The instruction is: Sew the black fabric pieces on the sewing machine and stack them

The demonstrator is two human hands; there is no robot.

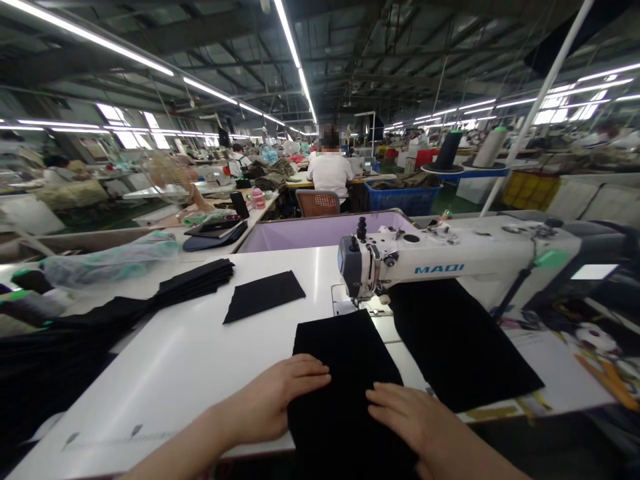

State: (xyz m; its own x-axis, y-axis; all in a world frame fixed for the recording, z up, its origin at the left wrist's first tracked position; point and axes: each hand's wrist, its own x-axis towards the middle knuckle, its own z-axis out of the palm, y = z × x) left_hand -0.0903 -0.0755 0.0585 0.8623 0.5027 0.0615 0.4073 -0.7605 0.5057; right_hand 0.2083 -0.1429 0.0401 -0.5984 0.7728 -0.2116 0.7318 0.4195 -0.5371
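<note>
A black fabric piece [345, 347] lies in front of me, its far edge just short of the sewing machine's [420, 260] needle area and its near end reaching the table's front edge. On its left side, my left hand [285, 393] rests with fingers stretched over the cloth. My right hand [410, 420] lies on the right side, fingers extended and flat on top. Whether either thumb is under the cloth I cannot tell. A larger black panel [460, 347] lies under the machine arm to the right. Another smaller black piece [265, 295] is on the white table [200, 360], left of the needle.
Stacked black pieces [195, 283] run along the table's left side. Orange-handled scissors [607, 377] lie at the far right. A lilac-lined bin [320, 230] stands behind the table. Thread cones [447, 150] are on a stand at the right. A co-worker [330, 170] sits ahead, facing away.
</note>
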